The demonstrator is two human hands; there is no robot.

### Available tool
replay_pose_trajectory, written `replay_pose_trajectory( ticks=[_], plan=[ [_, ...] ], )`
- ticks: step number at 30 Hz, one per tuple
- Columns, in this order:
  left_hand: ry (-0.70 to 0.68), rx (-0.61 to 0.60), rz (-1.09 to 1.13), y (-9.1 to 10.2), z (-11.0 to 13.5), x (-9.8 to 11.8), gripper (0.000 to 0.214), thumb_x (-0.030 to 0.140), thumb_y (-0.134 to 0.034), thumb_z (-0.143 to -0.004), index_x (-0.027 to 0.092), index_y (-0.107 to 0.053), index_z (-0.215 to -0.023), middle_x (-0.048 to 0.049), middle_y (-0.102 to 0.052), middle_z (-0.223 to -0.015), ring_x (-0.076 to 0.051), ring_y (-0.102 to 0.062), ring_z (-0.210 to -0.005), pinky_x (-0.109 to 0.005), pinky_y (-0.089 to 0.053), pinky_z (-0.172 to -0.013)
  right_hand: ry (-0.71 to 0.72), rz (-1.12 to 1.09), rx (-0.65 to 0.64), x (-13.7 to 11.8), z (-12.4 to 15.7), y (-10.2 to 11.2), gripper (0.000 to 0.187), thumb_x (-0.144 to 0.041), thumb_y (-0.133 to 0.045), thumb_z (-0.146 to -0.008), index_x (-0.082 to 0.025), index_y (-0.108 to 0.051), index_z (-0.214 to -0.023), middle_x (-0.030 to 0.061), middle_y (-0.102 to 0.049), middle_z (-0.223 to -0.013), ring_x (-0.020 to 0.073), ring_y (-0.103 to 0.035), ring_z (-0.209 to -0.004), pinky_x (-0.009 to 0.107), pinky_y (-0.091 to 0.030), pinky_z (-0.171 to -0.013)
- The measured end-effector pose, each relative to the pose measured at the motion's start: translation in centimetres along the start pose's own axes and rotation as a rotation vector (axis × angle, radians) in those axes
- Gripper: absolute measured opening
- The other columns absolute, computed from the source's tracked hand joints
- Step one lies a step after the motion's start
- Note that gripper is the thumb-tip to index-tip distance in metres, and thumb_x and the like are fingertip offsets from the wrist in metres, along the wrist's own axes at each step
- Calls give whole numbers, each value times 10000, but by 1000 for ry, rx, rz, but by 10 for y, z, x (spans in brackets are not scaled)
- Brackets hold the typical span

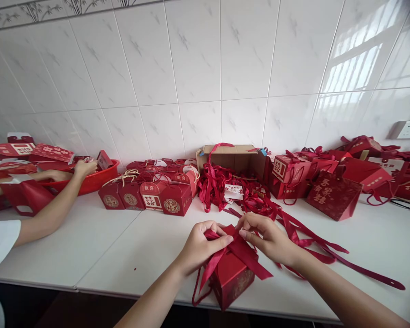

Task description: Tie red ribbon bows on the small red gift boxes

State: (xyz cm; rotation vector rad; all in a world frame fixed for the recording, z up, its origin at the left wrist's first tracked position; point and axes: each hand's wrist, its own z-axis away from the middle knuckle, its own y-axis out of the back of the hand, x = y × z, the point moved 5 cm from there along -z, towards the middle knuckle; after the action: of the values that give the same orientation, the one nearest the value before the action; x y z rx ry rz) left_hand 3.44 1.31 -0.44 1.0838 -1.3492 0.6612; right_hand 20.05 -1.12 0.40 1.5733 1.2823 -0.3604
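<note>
A small red gift box [230, 273] with gold print on its side stands near the table's front edge, a dark red cord hanging at its left. Across its top lies a wide red ribbon [251, 257], one end trailing over the right side. My left hand [205, 243] is closed, pinching the ribbon between thumb and fingers above the box. On the other side of the bow, my right hand [264, 234] also pinches the ribbon, fingertips pressed together. Part of the ribbon is hidden behind my fingers.
Behind are rows of red boxes [176, 199], a cardboard carton [241, 159] spilling red ribbons [212, 184], and finished-looking bags [333, 193] on the right. Loose ribbons [328, 253] trail rightward. At left, another person's hands [84, 168] work over a red basin [105, 177].
</note>
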Motion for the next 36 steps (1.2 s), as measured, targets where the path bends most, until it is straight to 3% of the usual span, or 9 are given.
replay_pose_trajectory(
  ticks=[4, 10, 15, 20, 26, 30, 36],
  plan=[
    [-16, -5, 11, 0, -2, -3, 254, 288, -734, -686, 168, -523, -612, -56, -658, -794, -229, -597, -965, -300, -444, -795, 2, -33, -15, 0, 0, -1, 243, -311, -493, -920, -200, -456, -707, 52, -631, -886, 173, -569, -805, 312, -437, -719],
    [-36, -18, 26, 1, -3, -5, 218, 261, -750, -649, 157, -561, -626, -46, -636, -806, -195, -606, -820, -315, -450, -773, 14, -43, 17, 1, 3, 3, 232, -316, -494, -920, -192, -508, -724, 97, -601, -1040, 209, -580, -952, 348, -445, -804],
    [-62, -19, 14, 2, -1, -3, 194, 230, -764, -636, 162, -583, -638, -64, -669, -806, -245, -585, -1027, -324, -431, -873, -22, -106, 21, 3, 5, 2, 234, -317, -486, -926, -187, -498, -732, 116, -548, -1129, 212, -606, -977, 350, -478, -820],
    [-73, -10, 23, -1, 1, -4, 215, 323, -703, -727, 152, -590, -667, -87, -681, -935, -202, -632, -840, -307, -468, -759, 8, 2, 23, -2, 7, 1, 247, -320, -456, -939, -190, -476, -730, 122, -541, -1169, 225, -608, -990, 371, -482, -832],
    [-64, -11, -32, -3, 3, 2, 175, 322, -675, -759, 150, -650, -737, -89, -697, -912, -237, -625, -964, -323, -462, -834, 27, 49, 51, -5, 8, 3, 263, -324, -449, -943, -196, -473, -715, 124, -548, -1175, 248, -547, -1115, 378, -464, -874],
    [-53, -15, 0, -3, 2, 2, 198, 288, -712, -716, 167, -578, -634, -97, -706, -913, -255, -624, -1015, -353, -458, -874, 45, 49, 104, -4, 7, 4, 263, -329, -454, -941, -195, -503, -721, 131, -545, -1196, 243, -554, -1103, 359, -487, -836],
    [-95, -1, 41, -3, 1, -2, 307, 227, -720, -689, 212, -439, -568, -49, -677, -710, -263, -574, -1133, -367, -432, -941, 28, -2, 140, 4, 9, 2, 264, -345, -482, -928, -190, -539, -722, 141, -529, -1239, 260, -531, -1149, 354, -511, -817]
  ],
)
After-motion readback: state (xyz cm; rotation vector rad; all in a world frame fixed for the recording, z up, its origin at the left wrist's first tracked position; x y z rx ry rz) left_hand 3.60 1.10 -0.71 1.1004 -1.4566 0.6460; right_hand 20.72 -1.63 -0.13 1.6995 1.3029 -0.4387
